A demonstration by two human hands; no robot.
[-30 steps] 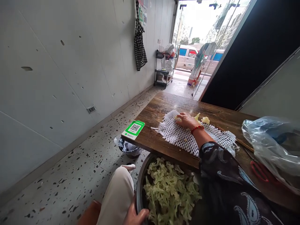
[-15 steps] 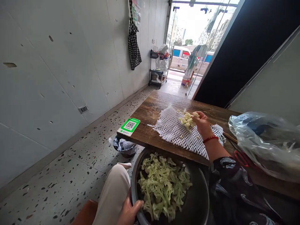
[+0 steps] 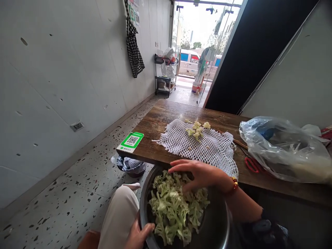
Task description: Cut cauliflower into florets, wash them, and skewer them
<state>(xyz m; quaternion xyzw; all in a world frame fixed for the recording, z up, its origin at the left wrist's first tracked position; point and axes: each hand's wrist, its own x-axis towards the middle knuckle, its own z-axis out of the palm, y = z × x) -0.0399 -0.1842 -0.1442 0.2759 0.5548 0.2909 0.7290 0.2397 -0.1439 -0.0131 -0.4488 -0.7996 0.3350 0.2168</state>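
My left hand (image 3: pixel 141 232) is closed on the near left rim of a metal bowl (image 3: pixel 225 238), thumb over the edge. Cut cauliflower florets (image 3: pixel 168 211) fill much of the bowl. Above them is my right hand (image 3: pixel 199 174), palm down and open, fingers apart, with no piece visible in its grasp; its fingertips partly cover the florets. One pale floret (image 3: pixel 175 196) just under the fingers looks blurred. On the table, a few cauliflower pieces (image 3: pixel 196 131) lie on white foam netting (image 3: pixel 178 140), with small crumbs around them.
The wooden table (image 3: pixel 160 119) carries a green QR-code card (image 3: pixel 132 140) at its left corner. Red-handled scissors (image 3: pixel 251 165) and a clear plastic bag (image 3: pixel 282 152) lie to the right. A lined bin (image 3: pixel 133 167) stands on the floor under the left corner.
My right hand has moved from the cauliflower on the netting back to above the bowl and opened. My left hand stays on the rim. The view has turned slightly right.
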